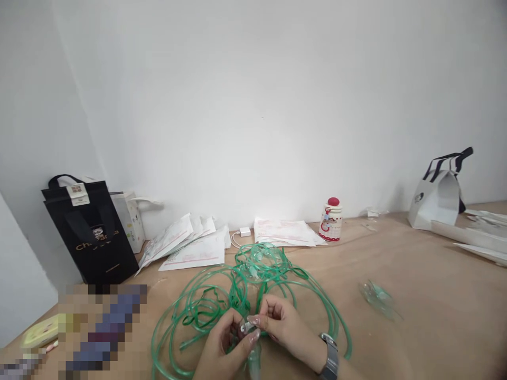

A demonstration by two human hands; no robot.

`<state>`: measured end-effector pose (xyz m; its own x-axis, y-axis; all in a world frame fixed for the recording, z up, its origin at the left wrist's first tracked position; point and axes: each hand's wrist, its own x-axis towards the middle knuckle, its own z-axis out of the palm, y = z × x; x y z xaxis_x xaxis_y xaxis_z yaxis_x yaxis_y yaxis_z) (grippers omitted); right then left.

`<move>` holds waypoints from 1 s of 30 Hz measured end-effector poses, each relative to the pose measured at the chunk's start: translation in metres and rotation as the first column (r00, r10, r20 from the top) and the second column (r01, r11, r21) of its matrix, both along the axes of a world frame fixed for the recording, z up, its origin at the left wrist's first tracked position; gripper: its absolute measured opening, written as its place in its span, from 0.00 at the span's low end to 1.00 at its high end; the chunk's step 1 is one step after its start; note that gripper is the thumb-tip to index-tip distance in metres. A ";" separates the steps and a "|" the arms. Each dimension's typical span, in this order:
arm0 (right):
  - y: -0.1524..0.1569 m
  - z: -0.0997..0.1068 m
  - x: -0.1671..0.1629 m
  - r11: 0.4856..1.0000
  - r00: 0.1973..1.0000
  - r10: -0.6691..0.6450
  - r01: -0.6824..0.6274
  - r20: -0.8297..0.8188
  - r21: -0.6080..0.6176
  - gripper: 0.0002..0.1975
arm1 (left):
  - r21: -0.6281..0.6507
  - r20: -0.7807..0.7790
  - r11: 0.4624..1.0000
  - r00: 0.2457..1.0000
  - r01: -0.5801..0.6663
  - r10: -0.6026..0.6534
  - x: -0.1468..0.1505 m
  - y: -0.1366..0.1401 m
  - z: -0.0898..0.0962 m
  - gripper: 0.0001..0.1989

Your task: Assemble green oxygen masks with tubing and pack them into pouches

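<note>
My left hand (227, 345) and my right hand (283, 324) meet at the bottom middle, both closed on a clear plastic oxygen mask (254, 361). The thumb and fingers of each pinch its edge around a small shiny nose clip (246, 326). Much of the mask is hidden by my fingers or cut off by the frame. A dark watch circles my right wrist. Around and behind my hands lie loops of green tubing (336, 316) and green elastic straps (206, 315). Further clear masks (263, 258) rest on top of the pile at its far end.
Along the wall stand a black paper bag (99, 253), white packets (198, 258), flat papers (285, 232), a red-topped bottle (331, 221) and a white bag (433, 206). Clear plastic pieces (378, 298) lie right. A yellow case (43, 331) sits left beside a pixelated patch.
</note>
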<state>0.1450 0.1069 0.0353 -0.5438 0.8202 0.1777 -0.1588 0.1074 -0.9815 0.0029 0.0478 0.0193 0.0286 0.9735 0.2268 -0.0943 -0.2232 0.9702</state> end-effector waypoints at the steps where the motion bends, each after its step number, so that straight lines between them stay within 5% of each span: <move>1: -0.001 0.000 0.000 1.000 1.000 0.004 -0.004 0.004 -0.004 0.20 | -0.005 0.007 1.000 1.000 0.004 -0.004 0.000 0.001 -0.001 0.16; 11: -0.002 -0.006 -0.006 0.990 0.998 0.055 -0.059 -0.039 -0.126 0.21 | -0.115 0.135 0.993 0.991 0.014 0.002 -0.004 0.003 0.015 0.17; 16: -0.005 -0.006 -0.010 0.971 0.977 -0.085 0.037 -0.196 -0.235 0.17 | -0.151 0.267 0.987 0.964 0.055 -0.013 -0.007 0.003 0.022 0.14; 20: -0.009 -0.006 -0.013 0.931 0.971 -0.016 -0.073 -0.239 -0.359 0.18 | -0.165 0.315 0.984 0.949 0.070 -0.014 -0.009 0.005 0.014 0.15; 30: -0.011 0.002 -0.007 0.837 0.908 -0.019 -0.215 -0.418 -0.504 0.12 | -0.141 0.114 0.990 0.993 -0.009 0.026 -0.024 0.010 0.021 0.16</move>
